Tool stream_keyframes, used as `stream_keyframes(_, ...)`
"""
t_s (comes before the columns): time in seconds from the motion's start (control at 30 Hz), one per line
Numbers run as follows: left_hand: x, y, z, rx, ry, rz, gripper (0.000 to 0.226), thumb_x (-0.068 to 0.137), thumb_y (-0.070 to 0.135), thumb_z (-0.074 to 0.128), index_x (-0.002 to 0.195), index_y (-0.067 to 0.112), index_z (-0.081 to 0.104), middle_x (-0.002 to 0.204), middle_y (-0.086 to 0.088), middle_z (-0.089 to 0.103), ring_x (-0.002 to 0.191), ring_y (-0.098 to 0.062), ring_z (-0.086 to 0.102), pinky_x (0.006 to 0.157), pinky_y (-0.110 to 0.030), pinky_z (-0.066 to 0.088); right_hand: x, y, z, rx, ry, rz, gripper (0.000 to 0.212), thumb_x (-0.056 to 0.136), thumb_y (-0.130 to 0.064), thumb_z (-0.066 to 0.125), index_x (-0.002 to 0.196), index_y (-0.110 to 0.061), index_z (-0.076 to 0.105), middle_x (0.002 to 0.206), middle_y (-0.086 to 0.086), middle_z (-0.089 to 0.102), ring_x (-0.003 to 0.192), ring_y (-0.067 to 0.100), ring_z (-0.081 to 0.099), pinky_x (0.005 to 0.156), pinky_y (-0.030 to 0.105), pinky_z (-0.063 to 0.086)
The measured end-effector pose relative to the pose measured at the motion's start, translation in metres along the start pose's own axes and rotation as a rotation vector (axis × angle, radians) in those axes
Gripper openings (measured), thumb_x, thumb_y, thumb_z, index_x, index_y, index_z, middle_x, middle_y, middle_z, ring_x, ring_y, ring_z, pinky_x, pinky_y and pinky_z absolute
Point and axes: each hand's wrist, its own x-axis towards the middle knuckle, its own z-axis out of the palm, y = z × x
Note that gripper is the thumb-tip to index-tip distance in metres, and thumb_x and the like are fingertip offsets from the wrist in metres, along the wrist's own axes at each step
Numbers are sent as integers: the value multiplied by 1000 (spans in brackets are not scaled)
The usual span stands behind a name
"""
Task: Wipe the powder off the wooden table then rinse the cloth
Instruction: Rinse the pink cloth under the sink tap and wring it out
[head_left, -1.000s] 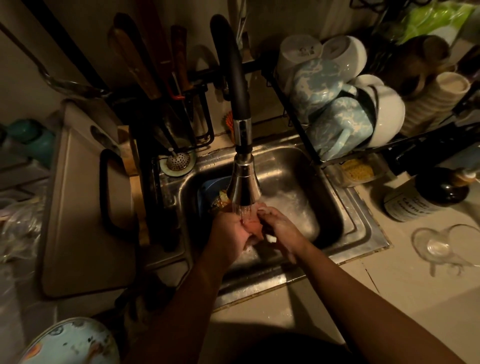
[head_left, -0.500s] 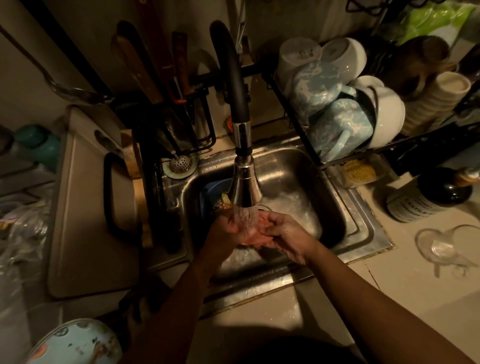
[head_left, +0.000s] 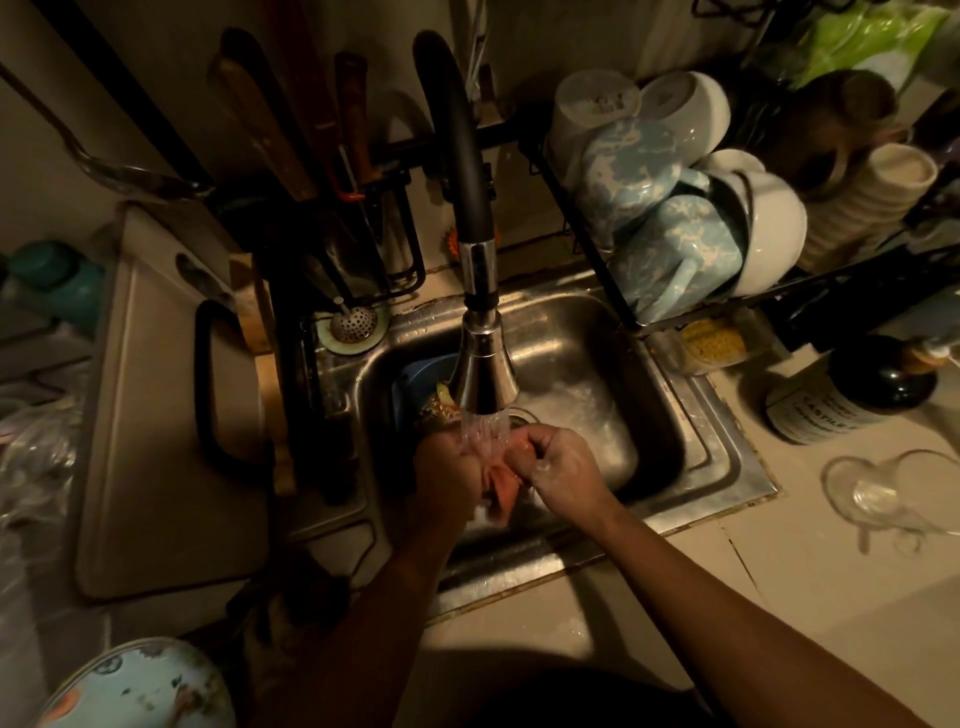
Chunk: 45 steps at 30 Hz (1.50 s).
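Note:
A small orange-pink cloth (head_left: 503, 486) is bunched between my two hands over the steel sink (head_left: 691, 457). My left hand (head_left: 449, 475) grips its left side and my right hand (head_left: 563, 470) pinches its upper right part. Water streams from the spray head of the black faucet (head_left: 480, 374) straight onto the cloth and my fingers. A loose end of the cloth hangs down between my palms. The wooden table is out of sight.
A blue bowl with food scraps (head_left: 423, 384) sits in the sink's left side. A dish rack with mugs and bowls (head_left: 675, 218) stands back right. A dark soap bottle (head_left: 852, 395) and glass lids (head_left: 883, 493) lie on the right counter. A cutting board (head_left: 156, 415) rests at left.
My hands have shifted slightly on the cloth under the running water, and more of the cloth now hangs out between them.

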Motion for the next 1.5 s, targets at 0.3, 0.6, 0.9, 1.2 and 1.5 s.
stream_keyframes(0.3,1,15,-7,-46,122,9,28,84,2,55,65,20,66,67,2,67,69,-21,67,69,-34,55,3,-14,8,-15,3,-49,23,95,-14,68,72,-11,70,65,0,67,60,11,61,60,24,47)
stream_keyframes(0.6,2,18,-2,-154,-115,119,21,82,8,74,103,4,71,97,-10,75,91,-17,72,83,-31,56,13,-11,1,121,30,97,25,97,-24,62,75,-28,70,65,-5,70,57,7,64,56,26,51)
stream_keyframes(0.9,9,14,-4,-196,-127,-90,16,96,-3,52,86,2,64,85,-35,66,65,-40,67,60,-54,57,-8,-12,-9,671,-249,176,28,95,8,56,120,-1,65,96,9,74,82,19,71,80,35,58)
stream_keyframes(1.2,3,33,-3,-582,-25,-181,32,84,13,51,107,-1,68,95,-19,74,85,-34,72,64,-40,58,-16,6,-7,572,-239,435,18,100,-27,61,109,-12,66,101,13,74,89,24,73,85,40,60)
stream_keyframes(1.5,-2,3,1,-406,1,-120,21,83,-2,64,97,10,73,96,-16,74,90,-37,71,82,-58,57,-1,-8,-1,669,-49,159,27,86,-19,75,105,-1,70,90,9,74,78,17,70,76,28,59)
